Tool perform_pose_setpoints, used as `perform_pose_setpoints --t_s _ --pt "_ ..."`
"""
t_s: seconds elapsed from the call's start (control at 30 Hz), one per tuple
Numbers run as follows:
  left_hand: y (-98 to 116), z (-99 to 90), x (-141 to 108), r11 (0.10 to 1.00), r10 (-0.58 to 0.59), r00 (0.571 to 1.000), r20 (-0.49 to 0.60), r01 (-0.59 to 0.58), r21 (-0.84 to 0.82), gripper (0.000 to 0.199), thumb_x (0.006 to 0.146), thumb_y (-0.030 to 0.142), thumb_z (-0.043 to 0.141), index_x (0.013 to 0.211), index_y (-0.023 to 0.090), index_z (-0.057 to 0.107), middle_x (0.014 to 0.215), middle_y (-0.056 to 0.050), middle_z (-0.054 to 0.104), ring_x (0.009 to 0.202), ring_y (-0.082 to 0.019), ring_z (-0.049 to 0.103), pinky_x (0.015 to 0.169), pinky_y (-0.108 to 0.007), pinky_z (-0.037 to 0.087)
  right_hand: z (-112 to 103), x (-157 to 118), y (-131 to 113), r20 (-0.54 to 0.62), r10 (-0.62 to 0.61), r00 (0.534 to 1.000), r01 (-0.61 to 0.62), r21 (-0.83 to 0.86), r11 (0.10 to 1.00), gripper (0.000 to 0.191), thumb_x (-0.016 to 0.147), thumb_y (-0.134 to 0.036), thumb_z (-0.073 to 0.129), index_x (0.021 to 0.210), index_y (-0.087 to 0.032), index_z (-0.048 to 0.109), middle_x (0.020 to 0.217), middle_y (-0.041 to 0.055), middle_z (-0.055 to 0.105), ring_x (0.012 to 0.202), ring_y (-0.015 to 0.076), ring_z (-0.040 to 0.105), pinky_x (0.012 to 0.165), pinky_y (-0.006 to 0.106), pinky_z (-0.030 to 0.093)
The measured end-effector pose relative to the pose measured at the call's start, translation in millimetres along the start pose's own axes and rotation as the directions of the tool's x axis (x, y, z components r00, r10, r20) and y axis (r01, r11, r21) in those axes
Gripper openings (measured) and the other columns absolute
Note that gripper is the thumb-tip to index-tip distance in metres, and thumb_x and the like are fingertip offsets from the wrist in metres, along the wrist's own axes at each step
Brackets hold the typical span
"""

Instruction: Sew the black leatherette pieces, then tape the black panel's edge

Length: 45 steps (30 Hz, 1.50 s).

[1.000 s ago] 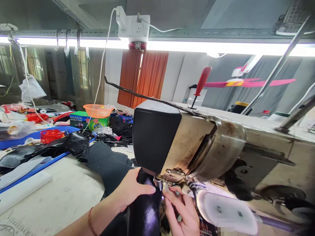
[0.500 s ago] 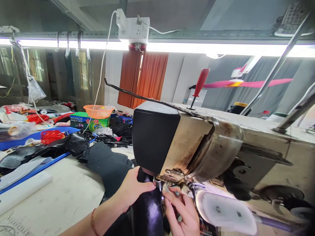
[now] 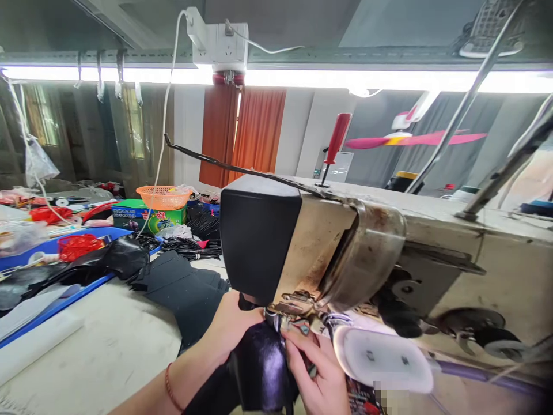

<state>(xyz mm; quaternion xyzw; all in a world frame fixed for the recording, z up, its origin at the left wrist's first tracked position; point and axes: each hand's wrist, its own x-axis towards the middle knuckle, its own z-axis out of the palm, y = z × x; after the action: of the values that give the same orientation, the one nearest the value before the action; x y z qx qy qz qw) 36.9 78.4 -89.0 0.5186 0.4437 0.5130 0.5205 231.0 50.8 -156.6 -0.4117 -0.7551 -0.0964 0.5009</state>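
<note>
A glossy black leather-like piece [image 3: 261,369] sits curved under the head of a sewing machine [image 3: 332,236], up against the metal presser foot [image 3: 273,317]. My left hand [image 3: 227,325] grips its left side, thumb along the top near the foot and the other fingers mostly hidden behind. On the opposite side, my right hand [image 3: 317,369] has thumb and forefinger closed at the piece's edge, right beside the foot. The needle point itself is hard to make out. A lit work lamp [image 3: 384,357] glows just right of my right hand.
Flat black pieces [image 3: 185,294] are stacked left of the machine. Beyond them stand a blue tray [image 3: 97,282] with black material, a green box [image 3: 125,216] and an orange basket [image 3: 162,197]. A red-handled screwdriver [image 3: 337,141] stands upright on the machine, beside a long black rod [image 3: 207,158].
The view has shifted slightly, so the surroundings sit further left. The black piece has turned a little under the foot and its lower edge now shows. Both hands keep their places beside it.
</note>
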Motion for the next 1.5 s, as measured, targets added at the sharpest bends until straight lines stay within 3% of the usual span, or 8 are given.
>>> perform_pose_setpoints --t_s 0.13,0.2,0.3,0.43,0.5,0.8,0.97,1.5 --pt "-20 -2.7 -12 0.936 0.291 0.942 -0.164 -0.245 0.253 0.037 0.082 0.032 0.07 0.114 0.018 0.058 0.112 -0.011 0.069 0.106 -0.027 0.066 0.098 -0.045 0.048 1 1 -1 -0.022 0.002 1.0 -0.002 0.002 1.0 0.022 0.095 -0.03 0.057 0.107 -0.031 0.076 0.098 0.0034 0.078 0.091 0.0231 0.075 0.076 0.033 0.063" --pt "-39 -2.6 -29 0.729 0.62 0.747 -0.242 -0.433 0.53 0.033 0.087 0.032 0.064 0.116 0.02 0.055 0.116 -0.012 0.065 0.109 -0.026 0.063 0.099 -0.046 0.046 0 4 -4 -0.035 -0.008 0.999 0.008 0.015 1.0 0.022 0.095 -0.03 0.057 0.106 -0.03 0.076 0.096 0.003 0.078 0.088 0.0218 0.075 0.075 0.031 0.063" --pt "-61 2.5 -54 0.252 0.873 0.479 0.087 -0.599 0.76 0.035 0.087 0.043 0.065 0.114 0.021 0.06 0.115 -0.012 0.065 0.109 -0.028 0.06 0.096 -0.042 0.045 -3 12 -12 -0.046 -0.011 0.999 0.015 0.076 0.997 0.022 0.095 -0.027 0.056 0.103 -0.027 0.077 0.088 0.0023 0.078 0.08 0.0182 0.076 0.075 0.026 0.063" --pt "-49 12.6 -59 -0.08 0.93 0.239 0.279 -0.609 0.789 0.026 0.099 0.029 0.045 0.099 0.02 0.07 0.094 -0.004 0.075 0.09 -0.019 0.063 0.088 -0.035 0.039 -7 19 -18 -0.06 0.019 0.998 -0.009 0.155 0.988 0.021 0.095 -0.027 0.058 0.1 -0.024 0.078 0.086 0.0024 0.079 0.077 0.0156 0.077 0.076 0.02 0.062" --pt "-33 15.2 -53 -0.138 0.925 0.185 0.331 -0.649 0.749 0.029 0.097 0.015 0.041 0.091 0.018 0.07 0.084 -0.002 0.076 0.078 -0.015 0.063 0.077 -0.033 0.04 -8 17 -15 -0.038 0.028 0.999 -0.022 0.156 0.987 0.02 0.094 -0.029 0.059 0.098 -0.024 0.078 0.088 0.0032 0.08 0.079 0.0169 0.077 0.077 0.021 0.062" --pt "-17 21.9 -45 -0.15 0.89 0.219 0.4 -0.688 0.71 0.029 0.093 0.004 0.042 0.081 0.015 0.066 0.072 -0.002 0.073 0.059 -0.014 0.062 0.058 -0.031 0.043 -5 1 8 0.143 0.038 0.989 -0.051 0.088 0.995 0.027 0.099 -0.035 0.054 0.113 -0.028 0.076 0.097 0.0036 0.08 0.085 0.0194 0.077 0.081 0.026 0.063" --pt "-10 12.0 -43 -0.07 0.839 0.306 0.449 -0.759 0.647 0.036 0.099 0.008 0.034 0.088 0.014 0.067 0.077 -0.004 0.073 0.066 -0.015 0.065 0.061 -0.03 0.046 -7 3 5 0.138 0.047 0.989 -0.059 0.083 0.995 0.026 0.099 -0.037 0.053 0.109 -0.03 0.077 0.095 0.0017 0.08 0.082 0.0179 0.077 0.079 0.024 0.063" --pt "0 -15.4 -23 0.006 0.706 0.352 0.614 -0.871 0.492 0.033 0.102 0.013 0.033 0.103 0.015 0.066 0.092 -0.005 0.074 0.077 -0.015 0.065 0.07 -0.029 0.05 -7 7 4 0.079 -0.015 0.997 0.012 0.047 0.999 0.028 0.094 -0.025 0.058 0.116 -0.029 0.074 0.096 0.0044 0.078 0.085 0.021 0.075 0.076 0.029 0.063"
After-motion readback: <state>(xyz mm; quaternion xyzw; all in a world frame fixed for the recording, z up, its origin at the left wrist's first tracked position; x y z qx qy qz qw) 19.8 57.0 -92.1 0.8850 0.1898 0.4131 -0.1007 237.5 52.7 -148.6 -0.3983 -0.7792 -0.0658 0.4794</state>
